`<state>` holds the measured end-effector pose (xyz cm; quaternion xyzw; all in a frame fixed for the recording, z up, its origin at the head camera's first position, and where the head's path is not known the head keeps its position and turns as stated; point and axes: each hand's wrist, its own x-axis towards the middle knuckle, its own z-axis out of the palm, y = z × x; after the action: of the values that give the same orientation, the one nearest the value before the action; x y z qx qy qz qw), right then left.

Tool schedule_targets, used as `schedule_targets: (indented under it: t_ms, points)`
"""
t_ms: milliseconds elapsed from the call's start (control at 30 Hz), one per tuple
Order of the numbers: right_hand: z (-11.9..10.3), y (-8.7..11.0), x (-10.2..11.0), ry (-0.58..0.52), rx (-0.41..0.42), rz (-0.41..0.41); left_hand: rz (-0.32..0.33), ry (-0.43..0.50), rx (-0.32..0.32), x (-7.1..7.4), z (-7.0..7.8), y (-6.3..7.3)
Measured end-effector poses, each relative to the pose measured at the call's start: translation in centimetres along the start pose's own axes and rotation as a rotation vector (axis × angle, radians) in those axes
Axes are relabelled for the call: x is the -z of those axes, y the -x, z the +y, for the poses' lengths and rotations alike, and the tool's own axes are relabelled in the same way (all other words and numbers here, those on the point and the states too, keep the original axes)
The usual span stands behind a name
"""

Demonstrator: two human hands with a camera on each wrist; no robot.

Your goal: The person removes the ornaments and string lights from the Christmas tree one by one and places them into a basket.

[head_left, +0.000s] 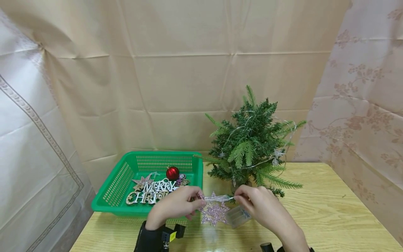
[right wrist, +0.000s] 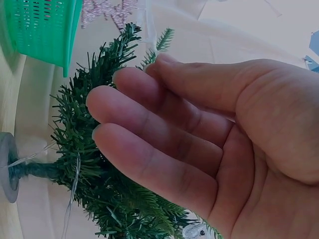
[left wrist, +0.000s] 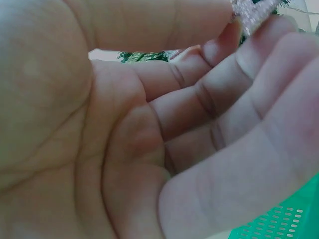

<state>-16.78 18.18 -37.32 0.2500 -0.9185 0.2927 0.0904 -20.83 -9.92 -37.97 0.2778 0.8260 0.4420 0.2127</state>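
Note:
A pink glittery star ornament (head_left: 215, 212) hangs in front of me. My left hand (head_left: 181, 203) pinches it by an edge, and its glittery tip (left wrist: 255, 15) shows between thumb and fingers in the left wrist view. From the ornament's top runs a thin white ribbon (head_left: 217, 198), drawn out sideways. Thumb and forefinger of my right hand (head_left: 261, 203) pinch the ribbon's other end; its remaining fingers are loosely bent in the right wrist view. Just behind the right hand stands a small green artificial Christmas tree (head_left: 248, 143), wound with a clear light string (head_left: 258, 162).
Left of the tree, a green plastic basket (head_left: 108, 209) holds a red ball (head_left: 172, 173), a "Merry Christmas" sign (head_left: 154, 190) and another glittery star (head_left: 143, 182). A small translucent box (head_left: 238, 216) lies on the wooden table (head_left: 330, 210) beside the hanging star. Curtains (head_left: 189, 87) surround the table.

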Motion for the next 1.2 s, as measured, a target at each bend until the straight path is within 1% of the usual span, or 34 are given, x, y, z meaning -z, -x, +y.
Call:
schedule_targets:
  t_ms: [167,367,500,567,700,867,933,1100,1200]
  points:
    - [-0.1,0.0,-0.1,0.006,0.001,0.007,-0.012,0.043,-0.009,0.4,-0.2,0.3]
    - [-0.5,-0.2,-0.5,0.002,0.010,0.007,-0.004,0.089,-0.011,1.0,-0.3,0.8]
    - [-0.8,-0.3,-0.6,0.000,0.018,-0.001,-0.002,0.116,-0.028,1.3,-0.4,1.1]
    - [-1.0,-0.3,-0.7,0.004,0.025,-0.004,-0.005,0.150,-0.033,1.5,-0.6,1.3]
    - [-1.1,-0.4,-1.1,0.015,0.052,0.006,0.001,0.213,-0.063,1.9,-0.8,1.6]
    - [-1.4,-0.6,-1.8,0.002,0.091,0.007,0.054,0.231,-0.133,2.8,-1.2,2.1]
    - [-1.5,-0.7,-2.2,-0.001,0.121,0.007,0.075,0.248,-0.167,3.3,-1.5,2.4]
    - [-2.0,-0.9,-3.1,0.009,0.234,0.013,0.127,0.302,-0.235,4.5,-2.7,3.5]
    - [-2.3,-1.0,-3.8,0.004,0.300,0.014,0.191,0.306,-0.253,5.1,-3.3,4.1]
